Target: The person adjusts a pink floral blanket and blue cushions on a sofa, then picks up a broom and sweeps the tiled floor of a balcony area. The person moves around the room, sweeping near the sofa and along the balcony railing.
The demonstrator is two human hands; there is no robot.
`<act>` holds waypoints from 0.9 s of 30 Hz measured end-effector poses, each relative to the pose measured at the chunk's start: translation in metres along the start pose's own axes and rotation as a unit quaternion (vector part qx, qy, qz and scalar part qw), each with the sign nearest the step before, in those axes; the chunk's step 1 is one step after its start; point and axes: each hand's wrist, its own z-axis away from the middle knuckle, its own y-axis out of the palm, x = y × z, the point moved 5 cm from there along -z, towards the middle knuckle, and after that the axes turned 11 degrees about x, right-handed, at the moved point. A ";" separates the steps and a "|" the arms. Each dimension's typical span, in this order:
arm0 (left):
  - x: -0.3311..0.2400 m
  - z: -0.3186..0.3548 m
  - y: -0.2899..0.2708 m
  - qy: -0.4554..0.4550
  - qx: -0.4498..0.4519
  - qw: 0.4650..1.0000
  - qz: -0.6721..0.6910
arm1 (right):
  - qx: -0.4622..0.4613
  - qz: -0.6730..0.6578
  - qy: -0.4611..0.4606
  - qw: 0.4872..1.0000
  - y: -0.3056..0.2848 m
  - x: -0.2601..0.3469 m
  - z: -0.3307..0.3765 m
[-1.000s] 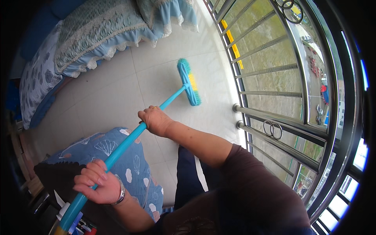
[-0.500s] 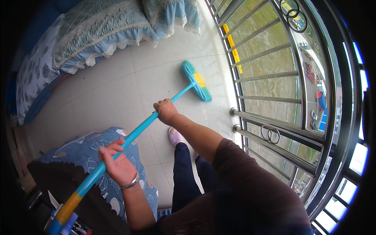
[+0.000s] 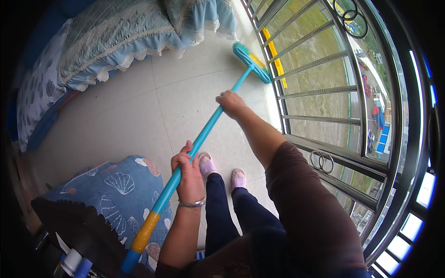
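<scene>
A long blue broom (image 3: 207, 129) slants across the view, its grip end low at the left with a yellow band. Its blue and yellow bristle head (image 3: 251, 63) lies on the tiles by the foot of the railing. My right hand (image 3: 232, 103) is wrapped round the upper part of the pole, nearer the head. Lower down, my left hand (image 3: 189, 173), with a silver bracelet at the wrist, holds the pole too, its fingers curled around it.
A metal railing (image 3: 320, 95) with a window behind it runs along the right. At the upper left stands a bed with a ruffled cover (image 3: 120, 41). Blue shell-patterned fabric (image 3: 116, 185) lies at the lower left, beside a dark-covered surface (image 3: 74, 222) holding small items. My pink slippers (image 3: 206, 166) stand on the tiles.
The broom head has moved up and right, up to the railing. Both hands have moved right with the pole, and the left fingers, looser before, now curl around it. A second slipper shows.
</scene>
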 end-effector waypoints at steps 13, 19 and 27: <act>-0.207 0.045 -0.075 0.300 -0.084 0.941 -0.131 | -0.006 -0.227 -0.173 0.958 -0.008 0.253 0.006; -0.205 0.053 -0.037 0.305 0.055 0.949 -0.057 | -0.032 -0.251 -0.159 0.954 -0.038 0.212 0.070; -0.096 0.050 -0.058 0.083 -0.129 0.987 -0.046 | 0.065 -0.194 0.013 0.979 0.073 0.137 0.086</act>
